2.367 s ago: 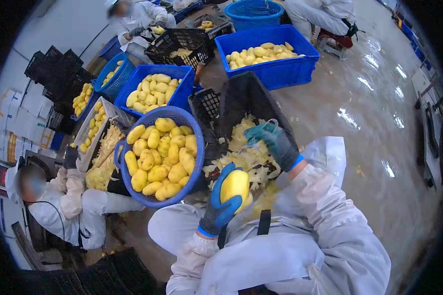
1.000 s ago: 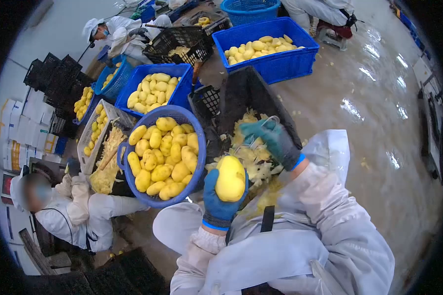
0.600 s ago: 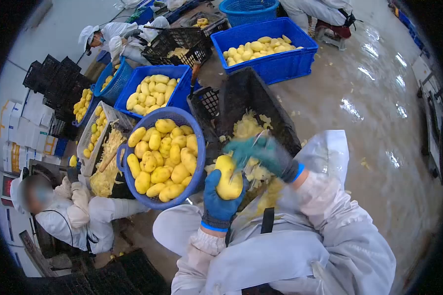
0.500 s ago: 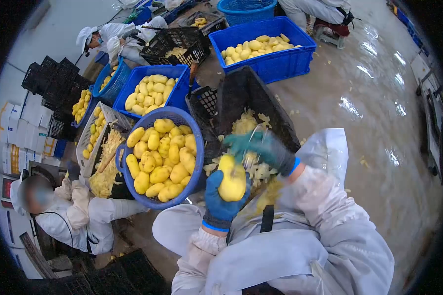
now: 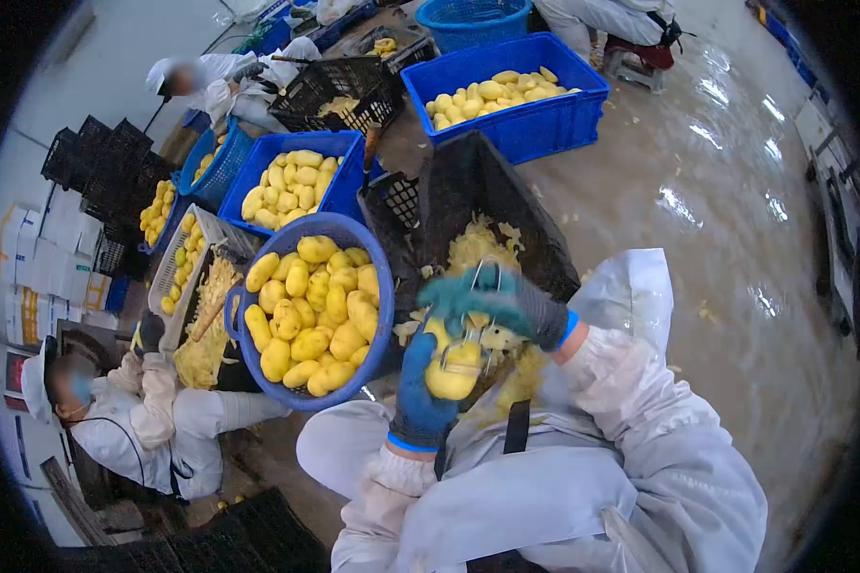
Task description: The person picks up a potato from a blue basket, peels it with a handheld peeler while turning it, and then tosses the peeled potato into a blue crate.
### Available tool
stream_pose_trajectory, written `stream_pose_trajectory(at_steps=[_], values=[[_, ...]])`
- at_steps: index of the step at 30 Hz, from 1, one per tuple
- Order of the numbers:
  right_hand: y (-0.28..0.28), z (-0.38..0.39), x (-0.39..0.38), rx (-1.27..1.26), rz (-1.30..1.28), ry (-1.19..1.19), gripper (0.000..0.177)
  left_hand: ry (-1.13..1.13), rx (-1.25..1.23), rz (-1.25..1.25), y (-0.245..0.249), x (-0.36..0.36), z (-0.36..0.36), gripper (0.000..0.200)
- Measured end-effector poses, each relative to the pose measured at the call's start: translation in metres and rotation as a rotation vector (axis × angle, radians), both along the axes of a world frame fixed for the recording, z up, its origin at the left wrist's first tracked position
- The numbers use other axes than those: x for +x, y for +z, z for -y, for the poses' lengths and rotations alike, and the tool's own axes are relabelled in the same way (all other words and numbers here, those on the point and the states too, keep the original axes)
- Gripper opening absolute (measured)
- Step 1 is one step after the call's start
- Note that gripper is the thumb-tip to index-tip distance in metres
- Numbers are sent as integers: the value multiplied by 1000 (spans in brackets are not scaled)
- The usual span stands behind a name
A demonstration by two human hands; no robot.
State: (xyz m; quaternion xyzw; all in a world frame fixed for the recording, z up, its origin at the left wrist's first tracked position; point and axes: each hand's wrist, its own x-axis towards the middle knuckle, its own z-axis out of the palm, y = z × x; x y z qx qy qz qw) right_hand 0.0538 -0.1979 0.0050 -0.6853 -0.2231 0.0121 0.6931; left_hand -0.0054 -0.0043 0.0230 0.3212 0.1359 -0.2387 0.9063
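My left hand (image 5: 420,387), in a blue glove, is wrapped round a yellow potato (image 5: 454,374) above my lap. In a green and grey glove, my right hand (image 5: 506,307) grips a metal peeler (image 5: 475,334), whose wire frame lies across the potato's upper part. The right hand's fingers partly cover the peeler and the potato's far end. Just beyond the hands stands a black-lined bin (image 5: 535,224) with pale peelings (image 5: 483,246) in it. A round blue basket (image 5: 384,325) full of potatoes sits left of my hands.
Blue crates of potatoes stand ahead, one at the left (image 5: 349,181) and one farther right (image 5: 583,115). A co-worker (image 5: 134,401) sits at the left, another (image 5: 229,81) at the back. The floor (image 5: 698,286) looks wet, with scattered peel bits.
My right hand has moved left and slightly down, bringing the peeler onto the potato. My left hand still holds the potato, which has turned slightly.
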Motion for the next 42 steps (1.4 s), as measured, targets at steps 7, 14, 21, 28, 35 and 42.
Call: stream_pose_trajectory(at_steps=[7, 14, 21, 28, 35, 42], values=[[-34, -6, 8, 232, -130, 46, 20, -22, 158, 108, -3, 1, -4, 56], [-13, 8, 17, 192, 2, -43, 18, -11, 158, 130, 2, -1, -3, 55], [-3, 24, 27, -38, 149, -268, 23, 41, 29, 31, -1, 3, -11, 48], [-13, 8, 20, 296, -115, 7, 34, 78, -181, -125, -4, 6, -12, 39], [-9, -9, 9, 250, -77, -15, 32, -42, 1000, 667, 6, -1, 1, 44], [12, -27, -18, 335, -249, 140, 28, 3, 302, 347, -3, 3, -4, 53]])
